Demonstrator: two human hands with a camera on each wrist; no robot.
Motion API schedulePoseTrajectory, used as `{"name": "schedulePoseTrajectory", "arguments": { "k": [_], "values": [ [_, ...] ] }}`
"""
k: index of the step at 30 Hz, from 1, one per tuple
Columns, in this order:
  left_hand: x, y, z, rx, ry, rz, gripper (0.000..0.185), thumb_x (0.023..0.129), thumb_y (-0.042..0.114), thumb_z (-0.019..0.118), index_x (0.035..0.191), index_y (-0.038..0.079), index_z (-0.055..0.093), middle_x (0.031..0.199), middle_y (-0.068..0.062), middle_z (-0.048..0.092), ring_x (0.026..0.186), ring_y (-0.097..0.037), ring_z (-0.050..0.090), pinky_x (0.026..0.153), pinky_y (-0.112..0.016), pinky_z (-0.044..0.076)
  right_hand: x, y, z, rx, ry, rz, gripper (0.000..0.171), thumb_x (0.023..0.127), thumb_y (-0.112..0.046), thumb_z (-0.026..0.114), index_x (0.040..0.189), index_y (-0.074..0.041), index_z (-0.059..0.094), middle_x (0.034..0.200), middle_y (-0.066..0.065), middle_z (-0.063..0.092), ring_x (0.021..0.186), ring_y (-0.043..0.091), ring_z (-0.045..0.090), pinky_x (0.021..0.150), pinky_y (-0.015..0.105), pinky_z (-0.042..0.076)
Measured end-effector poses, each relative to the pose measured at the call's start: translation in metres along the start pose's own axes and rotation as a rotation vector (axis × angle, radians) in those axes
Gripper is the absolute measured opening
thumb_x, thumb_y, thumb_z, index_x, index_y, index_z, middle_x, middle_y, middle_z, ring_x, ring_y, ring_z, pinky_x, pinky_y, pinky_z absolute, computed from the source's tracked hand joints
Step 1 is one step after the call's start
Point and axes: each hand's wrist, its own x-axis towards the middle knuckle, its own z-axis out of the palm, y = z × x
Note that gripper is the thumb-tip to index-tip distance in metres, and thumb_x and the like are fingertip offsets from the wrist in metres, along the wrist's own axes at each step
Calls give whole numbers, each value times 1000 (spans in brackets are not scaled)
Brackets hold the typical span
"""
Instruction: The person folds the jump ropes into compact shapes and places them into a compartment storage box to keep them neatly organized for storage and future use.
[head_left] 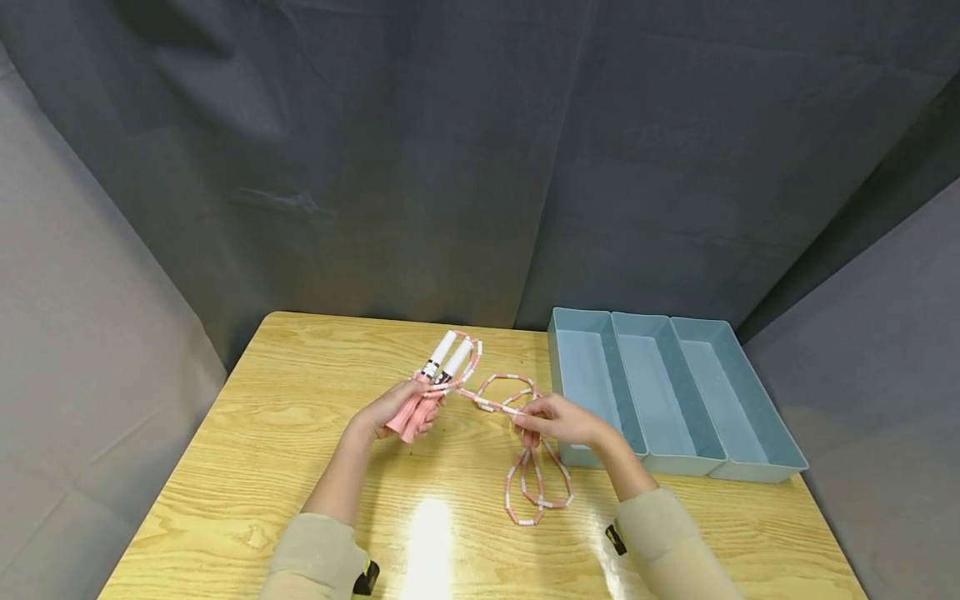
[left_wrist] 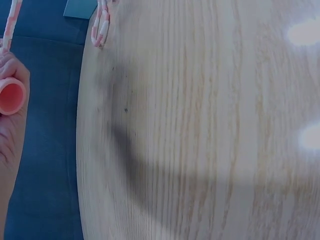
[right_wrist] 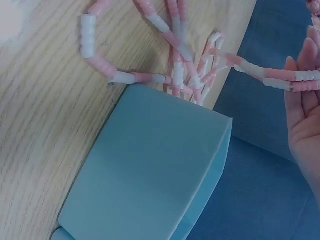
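We saw smooth, plastic-looking handles (head_left: 442,351) and a rope of ridged plastic beads (right_wrist: 88,37). We found glossy wood grain on the desk (head_left: 300,375), smooth plastic in the bins (right_wrist: 145,155), wrinkled matt cloth in the backdrop (head_left: 375,167) and matt cloth in the sleeves (head_left: 315,550).

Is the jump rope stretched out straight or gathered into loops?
Gathered into loops: the rope bends into several at the right grip, and its two handles lie side by side in the left grip.
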Motion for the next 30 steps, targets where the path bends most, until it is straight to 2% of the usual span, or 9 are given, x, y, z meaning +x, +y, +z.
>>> {"name": "schedulePoseTrajectory", "arguments": {
  "k": [2,5,11,15,20,22,28,30],
  "values": [
    [1,-3,-3,3,20,-9,30,93,22,24,94,0,45,65,0,48,49,-9,46,48,-21,41,-1,-8,0,-15,2,-8,26,95,-4,43,76,3,60,67,28,56,58,12,55,56,35,50],
    [1,-6,-4,1,30,-16,30,94,23,25,95,0,45,65,0,49,49,-9,47,48,-22,42,0,-10,0,-24,-5,-24,26,94,-2,43,75,3,59,66,30,55,56,10,52,54,30,48],
    [2,-8,-3,41,66,-37,29,94,24,28,92,4,49,65,0,50,50,-9,48,48,-22,43,4,-2,-1,-75,-7,-76,27,96,-6,42,75,-3,59,66,26,54,55,7,47,51,21,43],
    [3,-10,-2,81,90,-47,29,94,25,32,88,5,52,65,-1,51,50,-9,48,47,-21,43,7,-4,-2,-104,-17,-119,26,96,-10,43,75,-7,58,65,24,53,53,6,45,48,23,42],
    [5,-14,-2,116,96,-75,31,94,29,36,89,3,52,65,-1,53,50,-9,49,48,-20,43,9,-9,-2,-163,-13,-106,27,96,-16,44,73,-10,56,62,23,52,50,5,43,48,25,41],
    [6,-16,-2,125,95,-94,32,94,31,37,90,2,53,66,-2,53,50,-9,50,48,-20,44,10,-12,-2,-185,-11,-96,27,96,-17,44,73,-11,56,61,21,51,50,4,41,49,23,40],
    [6,-17,1,206,103,-156,38,93,33,39,94,-2,54,65,-5,54,48,-10,50,43,-21,43,12,-20,-1,-220,-15,-93,23,96,-14,45,77,-10,58,57,-2,47,47,4,37,47,20,35],
    [7,-17,2,236,103,-178,41,92,34,40,97,-5,53,64,-5,53,47,-10,49,42,-22,43,12,-22,-1,-229,-16,-94,22,95,-12,45,79,-9,59,59,-4,47,48,4,37,47,20,34]
  ]
}}
